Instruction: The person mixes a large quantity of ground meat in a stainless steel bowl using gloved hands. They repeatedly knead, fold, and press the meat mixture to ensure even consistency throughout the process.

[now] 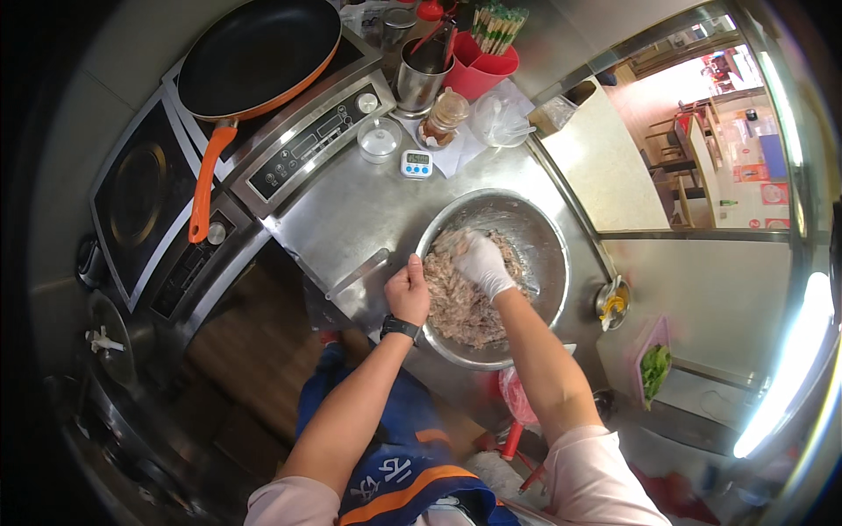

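Observation:
A large stainless steel bowl (549, 263) stands on the metal counter, with a mass of ground meat mixture (454, 302) in its left and lower part. My left hand (408, 292), bare and with a black watch at the wrist, grips the bowl's left rim, thumb up. My right hand (483, 263), in a thin whitish glove, is pushed into the meat; its fingertips are partly hidden there. Left of the bowl lies a translucent plastic spatula or scraper (358, 273). A small white digital timer (417, 164) is on the counter above the bowl.
An induction cooker (316, 141) at the upper left bears a frying pan (260, 59) with an orange handle. Behind the timer are a lidded clear container (379, 139), a spice jar (444, 118), a steel utensil cup (421, 82) and a red holder (480, 69). A small metal bowl (613, 304) sits at right.

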